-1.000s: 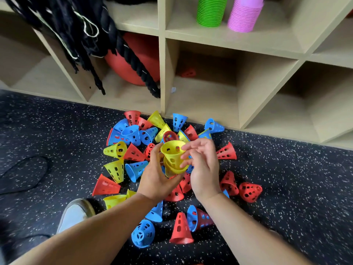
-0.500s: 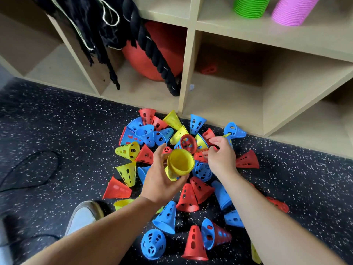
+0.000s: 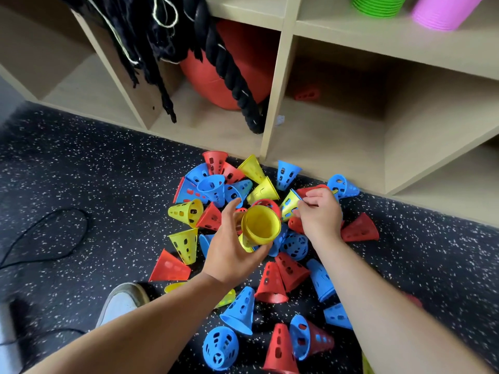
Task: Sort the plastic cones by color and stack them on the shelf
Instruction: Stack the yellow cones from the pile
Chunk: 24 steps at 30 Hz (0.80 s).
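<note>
a thin black cable [image 3: 48, 233] loops over the dark speckled floor [image 3: 108, 171] at the far left, and the toe of a pale shoe [image 3: 121, 303] shows near the bottom. above them, black ropes [image 3: 151, 49] hang down over the front of the wooden shelf [image 3: 278, 103], partly covering a big red ball [image 3: 229, 76] in one of its lower compartments.

the loose cones [image 3: 270, 284] lie in a heap on the floor just in front of the shelf, red, blue and yellow mixed together, most of them tipped on their sides. two yellow ones [image 3: 186, 211] lie at the heap's left edge, with a red one [image 3: 168, 267] below them.

the left hand [image 3: 232, 255] is raised over the middle of the heap, its fingers and thumb curled round a nested stack of yellow cones [image 3: 260, 225] whose open mouth faces the camera. just to the right, the right hand [image 3: 320, 214] reaches down into the heap with curled fingers. its fingertips touch a single yellow cone [image 3: 289, 203] that lies against its neighbours. whether they really pinch it i cannot tell.

further right, a lone red cone [image 3: 307, 93] lies at the back of a lower compartment. on the shelf board above it stand a green stack [image 3: 378, 5] and a pink stack [image 3: 442, 12], side by side, cut off by the top edge.
</note>
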Available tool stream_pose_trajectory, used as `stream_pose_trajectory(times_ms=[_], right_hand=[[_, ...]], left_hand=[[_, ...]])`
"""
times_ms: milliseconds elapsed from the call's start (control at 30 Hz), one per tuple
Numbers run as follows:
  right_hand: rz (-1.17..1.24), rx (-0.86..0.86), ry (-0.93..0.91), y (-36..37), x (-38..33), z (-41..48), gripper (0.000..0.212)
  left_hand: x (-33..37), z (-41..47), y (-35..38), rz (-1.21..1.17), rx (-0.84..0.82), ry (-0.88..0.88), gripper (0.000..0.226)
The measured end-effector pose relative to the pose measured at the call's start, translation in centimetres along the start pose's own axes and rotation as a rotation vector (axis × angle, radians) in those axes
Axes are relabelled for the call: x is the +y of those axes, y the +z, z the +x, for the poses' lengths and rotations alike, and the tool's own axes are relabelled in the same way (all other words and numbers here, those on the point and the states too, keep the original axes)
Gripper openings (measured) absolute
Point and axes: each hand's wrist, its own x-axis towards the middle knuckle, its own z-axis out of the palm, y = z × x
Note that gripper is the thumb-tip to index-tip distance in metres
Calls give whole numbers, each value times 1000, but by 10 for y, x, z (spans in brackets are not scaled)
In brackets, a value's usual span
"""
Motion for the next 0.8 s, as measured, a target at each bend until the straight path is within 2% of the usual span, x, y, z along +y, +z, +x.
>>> stream_pose_trajectory(times_ms=[200, 367, 500, 600, 667, 800], right_hand=[[242, 52, -68, -27, -34, -32, 18], [364, -80, -170, -49, -68, -69, 26], [227, -291, -256, -57, -78, -94, 31], [102, -377, -293, -60, -72, -103, 32], [116, -371, -302, -62, -70, -107, 26], [244, -235, -337, -64, -73, -105, 20]], left_hand=[[6, -7, 0, 10, 30, -7, 102], [16, -12, -1, 30, 41, -3, 103], [28, -16, -1, 30, 54, 26, 105], [37, -18, 0, 5, 69, 53, 102], [40, -18, -1, -8, 79, 59, 102], [41, -18, -5, -13, 98, 53, 103]])
